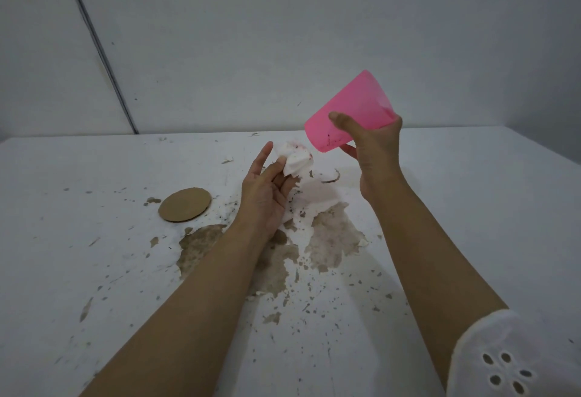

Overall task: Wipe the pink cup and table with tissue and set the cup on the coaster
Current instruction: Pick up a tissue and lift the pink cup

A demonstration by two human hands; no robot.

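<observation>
My right hand (371,148) holds the pink cup (352,107) in the air above the table, tilted with its mouth pointing down and to the left. Dark specks show near its rim. My left hand (267,189) grips a crumpled white tissue (297,157) with reddish stains, just left of and below the cup's mouth; tissue and cup are apart. A round brown cardboard coaster (185,204) lies flat on the table to the left of my left hand, with nothing on it.
The white table (94,270) is worn, with large brown patches (330,236) and several dark flecks in the middle under my arms. A grey wall stands close behind the table's far edge. A dark cable (100,50) runs down the wall at the left.
</observation>
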